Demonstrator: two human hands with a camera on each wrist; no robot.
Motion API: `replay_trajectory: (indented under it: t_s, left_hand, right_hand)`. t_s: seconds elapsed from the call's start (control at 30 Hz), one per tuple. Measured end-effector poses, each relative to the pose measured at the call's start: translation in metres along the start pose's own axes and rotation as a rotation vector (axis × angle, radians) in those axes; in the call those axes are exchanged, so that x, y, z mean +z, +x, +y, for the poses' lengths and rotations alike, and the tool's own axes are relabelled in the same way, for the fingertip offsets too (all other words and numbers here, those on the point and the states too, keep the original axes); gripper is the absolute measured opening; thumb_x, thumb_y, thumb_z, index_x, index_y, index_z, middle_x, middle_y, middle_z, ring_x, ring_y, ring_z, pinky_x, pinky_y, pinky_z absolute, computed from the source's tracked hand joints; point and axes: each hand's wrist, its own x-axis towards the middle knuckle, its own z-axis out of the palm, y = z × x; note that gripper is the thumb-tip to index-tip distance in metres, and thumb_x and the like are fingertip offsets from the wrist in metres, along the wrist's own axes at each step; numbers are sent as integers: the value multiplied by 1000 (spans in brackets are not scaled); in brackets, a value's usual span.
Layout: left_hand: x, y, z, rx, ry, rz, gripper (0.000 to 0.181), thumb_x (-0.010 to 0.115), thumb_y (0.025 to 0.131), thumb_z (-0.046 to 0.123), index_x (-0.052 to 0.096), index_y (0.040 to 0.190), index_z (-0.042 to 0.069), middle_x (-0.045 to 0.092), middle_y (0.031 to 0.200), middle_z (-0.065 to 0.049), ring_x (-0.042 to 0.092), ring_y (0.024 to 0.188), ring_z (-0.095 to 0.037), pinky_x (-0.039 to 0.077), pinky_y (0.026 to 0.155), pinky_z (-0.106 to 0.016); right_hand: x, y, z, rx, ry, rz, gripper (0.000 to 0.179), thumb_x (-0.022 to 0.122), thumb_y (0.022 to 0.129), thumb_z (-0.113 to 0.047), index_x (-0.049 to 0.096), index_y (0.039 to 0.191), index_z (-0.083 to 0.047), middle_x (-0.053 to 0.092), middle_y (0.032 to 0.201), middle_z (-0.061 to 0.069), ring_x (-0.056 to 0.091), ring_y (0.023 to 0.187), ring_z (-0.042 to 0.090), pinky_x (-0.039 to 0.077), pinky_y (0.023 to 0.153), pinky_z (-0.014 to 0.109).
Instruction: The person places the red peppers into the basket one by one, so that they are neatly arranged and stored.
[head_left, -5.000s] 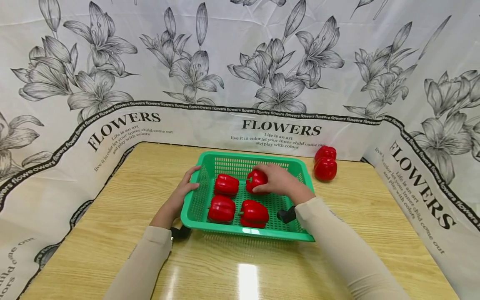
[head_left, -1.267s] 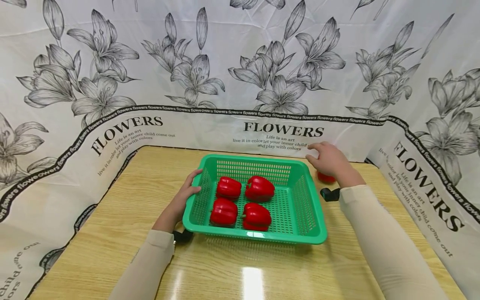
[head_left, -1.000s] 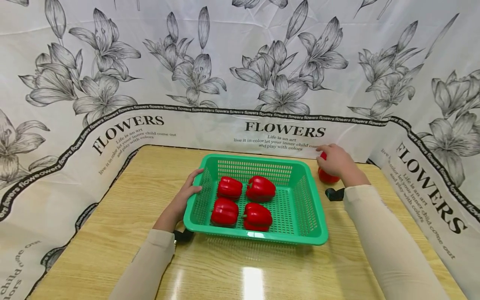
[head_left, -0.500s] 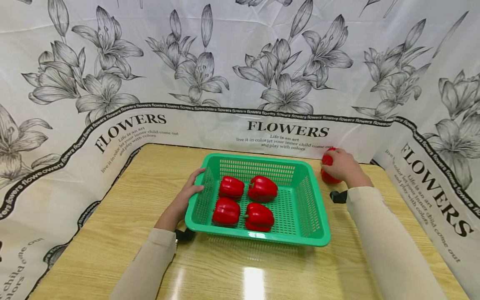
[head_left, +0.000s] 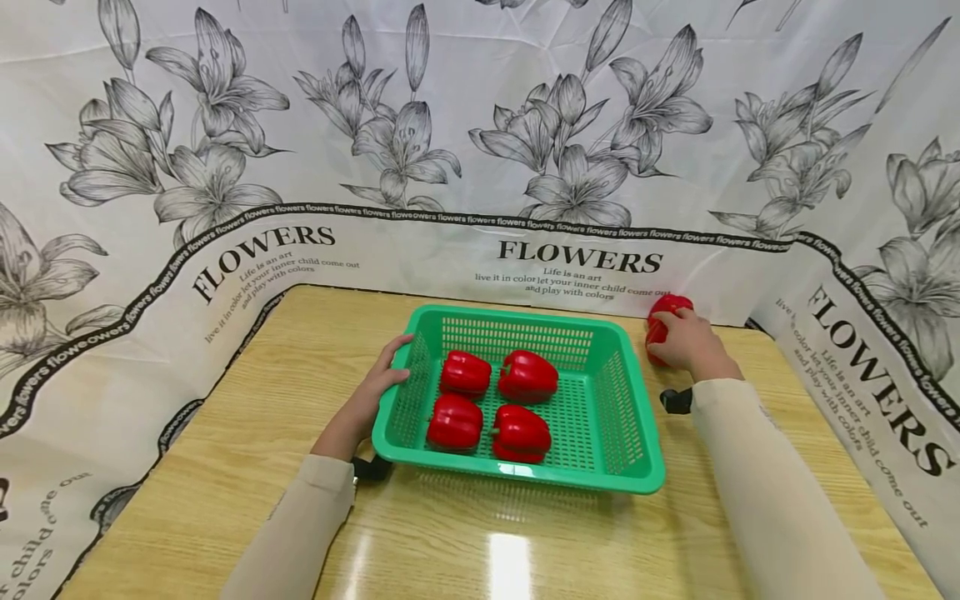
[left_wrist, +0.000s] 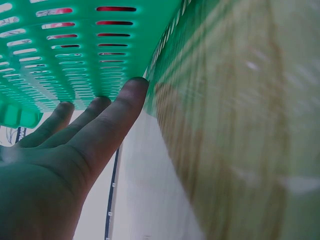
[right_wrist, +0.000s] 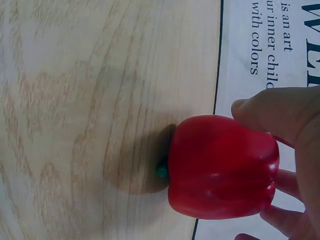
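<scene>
In the head view, my left hand holds the left end of a green plastic basket, thumb over its rim. The left wrist view shows straight fingers along the basket's slotted outer wall. Several glossy red bell peppers lie inside, grouped toward the left. Beyond the basket's right end, my right hand grips a red bell pepper with a green stem, thumb on one side and fingers on the other. Another bell pepper shows just behind that hand.
The basket stands on a wood-grain table. A white flower-printed cloth rises along the table's back and side edges. The right part of the basket's floor holds no peppers.
My right hand laid a pepper in the basket, then moved out to the two peppers at the back right and came down on the nearer one. The left hand stays at the basket's left end.
</scene>
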Motion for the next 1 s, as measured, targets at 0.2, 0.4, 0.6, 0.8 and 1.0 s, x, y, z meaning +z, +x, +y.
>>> replay_trajectory:
  t_s: [0.2, 0.4, 0.6, 0.8, 1.0]
  left_hand:
    - [1, 0, 1, 5, 6, -6, 59, 39, 99, 26, 16, 152, 38, 20, 155, -13, 41, 127, -44, 51, 86, -46]
    - [2, -1, 1, 1, 8, -3, 58, 39, 98, 26, 17, 151, 40, 21, 154, -11, 41, 127, -43, 51, 86, -46]
    - [2, -1, 1, 3, 9, -5, 58, 39, 98, 26, 17, 150, 40, 20, 155, -11, 40, 129, -44, 51, 87, -47]
    - [1, 0, 0, 8, 9, -2, 59, 40, 98, 26, 17, 151, 39, 20, 155, -12, 41, 128, -44, 51, 86, -47]
    - [0, -1, 1, 0, 11, -1, 59, 40, 98, 27, 18, 150, 41, 23, 153, -12, 43, 126, -43, 52, 85, -46]
  right_hand:
    - [5, -1, 3, 13, 7, -17, 71, 58, 88, -28, 30, 147, 0, 15, 147, 38, 28, 124, 64, 37, 95, 71]
    - [9, 0, 5, 22, 21, 3, 72, 65, 86, -23, 32, 146, 0, 16, 145, 39, 30, 122, 61, 37, 96, 70]
    - [10, -1, 7, 31, 36, 10, 71, 69, 85, -20, 33, 143, 0, 21, 142, 38, 34, 118, 58, 39, 96, 69]
    - [8, -2, 7, 29, 45, 28, 68, 71, 83, -18, 35, 138, 0, 28, 132, 39, 39, 109, 57, 43, 90, 67]
    - [5, -6, 10, 32, 39, 3, 78, 74, 81, -23, 34, 142, 4, 30, 126, 38, 39, 106, 52, 46, 87, 63]
